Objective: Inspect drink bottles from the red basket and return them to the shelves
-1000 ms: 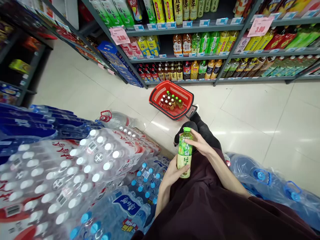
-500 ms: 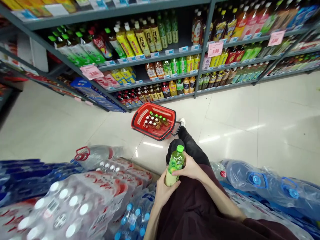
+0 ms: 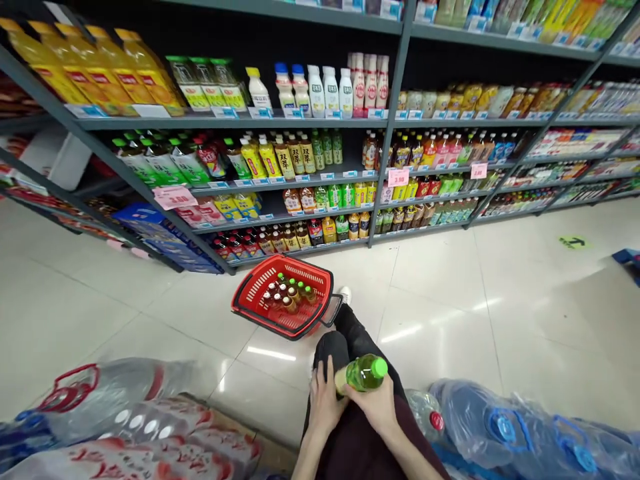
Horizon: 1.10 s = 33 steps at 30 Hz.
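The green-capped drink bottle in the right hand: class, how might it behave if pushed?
Lying down, the green-capped drink bottle would probably roll, given its rounded sides. Its glossy shoulder might feel slippery. Stood upright, its tall shape could tip.

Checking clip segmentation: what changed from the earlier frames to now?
The green-capped bottle has tipped, cap swinging rightward. The left hand has straightened its fingers; whether it still grips is unclear. The view tilted up. Unchanged: right hand holding the bottle, red basket on the floor.
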Tool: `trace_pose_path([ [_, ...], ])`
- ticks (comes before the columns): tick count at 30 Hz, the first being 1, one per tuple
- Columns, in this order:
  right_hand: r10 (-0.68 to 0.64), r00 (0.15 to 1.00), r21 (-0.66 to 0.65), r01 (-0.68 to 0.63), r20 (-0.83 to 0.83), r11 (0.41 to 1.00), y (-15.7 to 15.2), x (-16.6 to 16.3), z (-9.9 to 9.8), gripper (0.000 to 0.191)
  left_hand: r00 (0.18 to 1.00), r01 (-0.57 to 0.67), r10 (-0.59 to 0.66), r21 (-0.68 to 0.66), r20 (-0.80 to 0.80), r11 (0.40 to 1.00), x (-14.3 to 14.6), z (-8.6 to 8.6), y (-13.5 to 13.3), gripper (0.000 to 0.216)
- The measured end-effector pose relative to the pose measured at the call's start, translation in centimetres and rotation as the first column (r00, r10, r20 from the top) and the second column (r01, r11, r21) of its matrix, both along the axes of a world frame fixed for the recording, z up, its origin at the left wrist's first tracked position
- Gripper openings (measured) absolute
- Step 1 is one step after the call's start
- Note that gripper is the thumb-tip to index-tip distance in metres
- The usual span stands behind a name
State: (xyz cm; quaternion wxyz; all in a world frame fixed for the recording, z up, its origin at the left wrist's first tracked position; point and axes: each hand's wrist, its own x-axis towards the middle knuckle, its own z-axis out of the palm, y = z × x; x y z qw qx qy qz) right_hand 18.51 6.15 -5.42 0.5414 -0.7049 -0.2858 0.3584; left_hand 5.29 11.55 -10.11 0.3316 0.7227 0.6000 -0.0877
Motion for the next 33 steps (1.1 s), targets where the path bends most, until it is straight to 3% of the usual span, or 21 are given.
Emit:
trace_pose_path([
  [2, -0.025, 0.999, 0.113, 0.02, 0.04, 0.993, 0.4, 0.1, -0.4, 0.06, 0.972, -0.051, 0.028, -0.096, -0.234, 0.994, 0.8, -1.3, 0.2, 0.101],
  [6, -0.13, 0.992, 0.253, 0.126, -0.001, 0.959, 1.5, 0.6, -0.3, 0.067, 0.921, -0.035, -0.025, -0.147, -0.388, 0.989, 2.0, -3.2, 0.6, 0.096],
  [10, -0.231, 0.968, 0.255, 0.249, -0.1, 0.934, 2.2, 0.7, -0.7, 0.079, 0.831, -0.022, -0.057, -0.134, -0.554, 0.991, 3.7, -5.3, 1.5, 0.118],
  [13, -0.262, 0.952, 0.183, 0.289, -0.157, 0.94, 2.1, 0.8, -1.3, 0.069, 0.764, -0.003, -0.057, -0.092, -0.642, 0.996, 5.1, -6.9, 2.3, 0.134],
  [17, -0.331, 0.936, 0.143, 0.346, -0.122, 0.927, 1.8, 0.5, -1.1, 0.055, 0.759, 0.026, -0.014, 0.009, -0.651, 1.0, 5.0, -8.6, 2.9, 0.145],
  [21, -0.41, 0.909, 0.229, 0.415, -0.07, 0.881, 2.5, -0.4, -0.2, 0.07, 0.838, 0.095, 0.031, 0.203, -0.545, 0.975, 2.9, -9.7, 2.8, 0.121],
  [24, -0.388, 0.922, 0.203, 0.384, -0.022, 0.901, 4.2, -0.4, 0.4, 0.072, 0.872, 0.041, 0.101, 0.278, -0.478, 0.96, 1.1, -9.7, 3.5, 0.114],
  [28, -0.306, 0.949, 0.186, 0.287, 0.081, 0.94, 9.9, 1.3, 1.6, 0.069, 0.894, -0.083, 0.173, 0.227, -0.414, 0.97, -0.5, -9.7, 6.6, 0.109],
  [30, -0.273, 0.956, 0.244, 0.241, 0.106, 0.94, 15.0, 2.9, 2.0, 0.069, 0.903, -0.135, 0.188, 0.16, -0.385, 0.978, -0.7, -10.6, 8.8, 0.106],
  [33, -0.218, 0.958, 0.369, 0.137, 0.187, 0.919, 25.3, 5.7, 1.7, 0.065, 0.91, -0.152, 0.156, 0.039, -0.383, 0.988, 0.0, -13.6, 12.3, 0.104],
])
